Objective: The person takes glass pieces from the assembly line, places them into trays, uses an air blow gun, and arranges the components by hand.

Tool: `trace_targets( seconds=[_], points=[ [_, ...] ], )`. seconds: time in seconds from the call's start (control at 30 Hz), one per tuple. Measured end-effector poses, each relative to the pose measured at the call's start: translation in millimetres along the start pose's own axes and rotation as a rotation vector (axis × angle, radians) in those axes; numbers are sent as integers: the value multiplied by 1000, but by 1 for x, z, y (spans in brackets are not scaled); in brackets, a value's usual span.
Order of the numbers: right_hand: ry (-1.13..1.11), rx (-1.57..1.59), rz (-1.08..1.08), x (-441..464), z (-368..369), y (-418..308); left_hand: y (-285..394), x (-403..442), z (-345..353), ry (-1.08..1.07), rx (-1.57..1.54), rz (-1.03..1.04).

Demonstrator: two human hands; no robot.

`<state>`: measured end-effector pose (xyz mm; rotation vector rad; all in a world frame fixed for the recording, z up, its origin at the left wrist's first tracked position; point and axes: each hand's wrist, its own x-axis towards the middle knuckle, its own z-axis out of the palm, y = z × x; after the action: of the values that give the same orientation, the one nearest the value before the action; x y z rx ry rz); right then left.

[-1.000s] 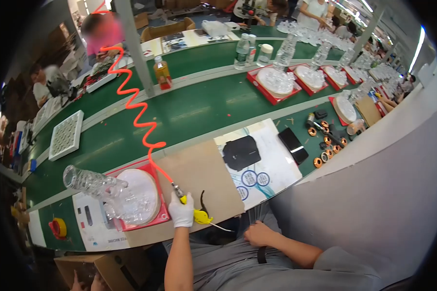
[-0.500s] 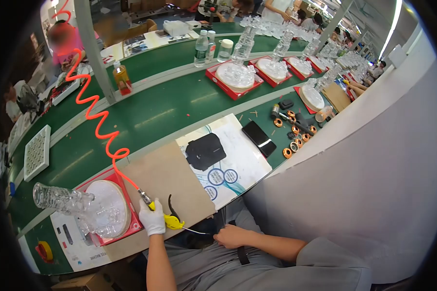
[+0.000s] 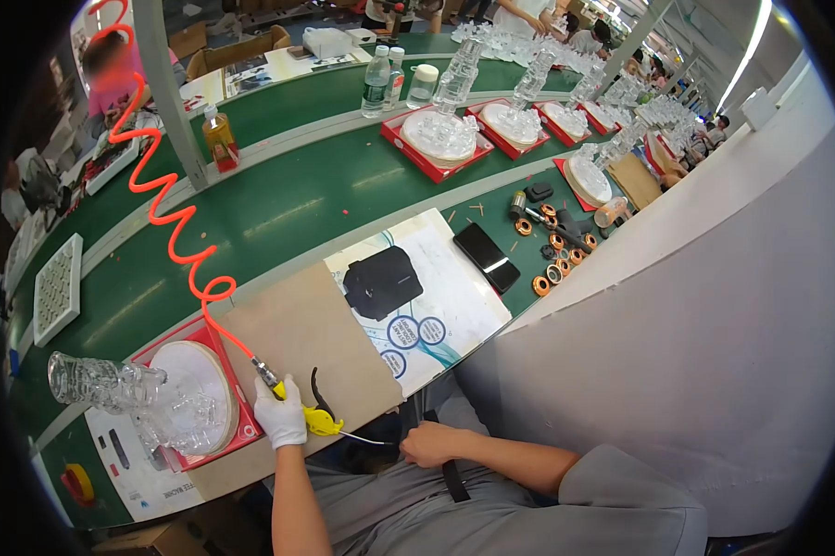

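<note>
tabletop [image 3: 278,218], green and long, is curving through a busy workshop, with a grey post [image 3: 172,102] rising from it and a strip light [image 3: 755,46] glowing over the far end. co-workers [image 3: 524,14] are standing beyond, and a pale wall [image 3: 640,315] is closing off the near right side. a brown board [image 3: 315,320] is lying along the near edge, between a red box [image 3: 246,422] bearing a pale disc [image 3: 195,360] with clear pieces on it and a white printed sheet [image 3: 454,310] carrying a black flat piece [image 3: 389,281]. a phone [image 3: 487,257] is resting by the sheet, near scattered copper-coloured rings [image 3: 536,288].

the yellow air gun [image 3: 321,422] is sitting in the gloved left hand [image 3: 281,412], at the board's near edge, just right of the box. its long axis is slanting across my view, from the red coiled hose [image 3: 229,335] at upper left to the thin nozzle [image 3: 366,439], which is pointing right, towards the bare right hand [image 3: 428,444]. the left fingers are grasping the gun; the right ones are curling near the nozzle's tip, and i cannot tell whether they are gripping anything.
</note>
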<state>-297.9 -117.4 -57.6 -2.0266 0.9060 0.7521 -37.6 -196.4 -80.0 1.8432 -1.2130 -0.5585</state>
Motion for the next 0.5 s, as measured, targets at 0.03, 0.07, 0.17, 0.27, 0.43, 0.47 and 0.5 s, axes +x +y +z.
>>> trace_targets(
  seconds=[0.03,0.07,0.17,0.27,0.43,0.47,0.5],
  points=[
    [148,-29,-47,2,7,2,3,0,-2,-2,0,0],
    [297,-59,-92,4,20,6,5,-1,-2,-4,-1,1],
    [496,-146,-160,5,35,8,3,-1,0,36,-1,44],
    [369,-155,-110,9,34,4,0,0,0,10,28,6],
    [78,-84,-11,-4,0,-7,7,0,-1,15,-2,14],
    [123,-71,-19,-5,0,-3,5,1,-1,16,-3,15],
    [167,-57,-26,-6,1,1,3,1,0,17,-5,16]
  ],
)
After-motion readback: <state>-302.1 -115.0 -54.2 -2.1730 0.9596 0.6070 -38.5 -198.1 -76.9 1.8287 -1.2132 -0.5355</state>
